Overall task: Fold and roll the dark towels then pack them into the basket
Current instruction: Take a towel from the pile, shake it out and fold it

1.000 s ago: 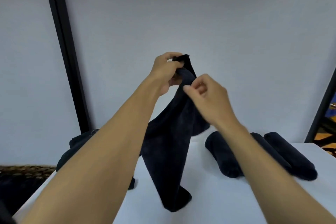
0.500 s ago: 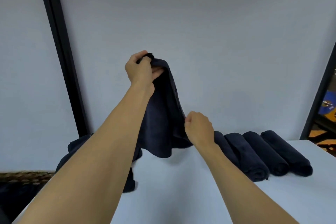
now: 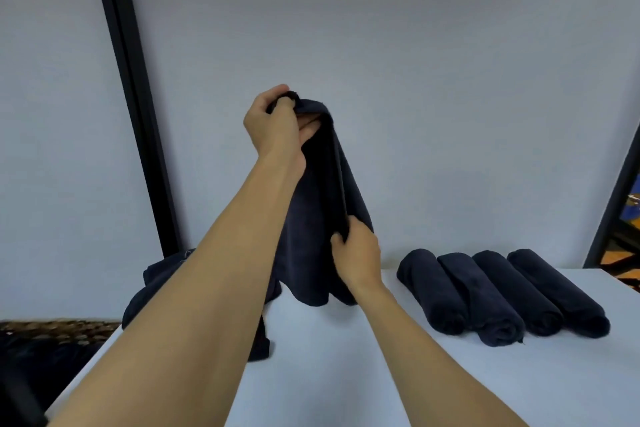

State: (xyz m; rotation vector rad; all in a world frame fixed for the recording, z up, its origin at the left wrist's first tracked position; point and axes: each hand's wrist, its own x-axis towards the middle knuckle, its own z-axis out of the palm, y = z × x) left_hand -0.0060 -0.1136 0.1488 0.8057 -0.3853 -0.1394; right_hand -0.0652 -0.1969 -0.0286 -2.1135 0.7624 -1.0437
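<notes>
A dark towel (image 3: 318, 218) hangs in the air above the white table (image 3: 346, 374). My left hand (image 3: 273, 125) grips its top corner, held high. My right hand (image 3: 356, 250) pinches the towel's edge lower down, near its right side. The towel's bottom hem hangs just above the tabletop. Several rolled dark towels (image 3: 498, 295) lie side by side on the table at the right. A heap of unfolded dark towels (image 3: 156, 284) sits at the table's far left, partly hidden behind my left forearm. A woven basket (image 3: 52, 329) shows at the lower left, below the table edge.
A pale wall stands close behind the table. A black vertical post (image 3: 135, 107) runs down the wall at the left, another dark frame (image 3: 616, 198) at the right edge. Bare tabletop lies in front between my arms.
My right hand slid down the towel's edge from near the top. My left hand moved left with the corner and the towel lifted clear of the table.
</notes>
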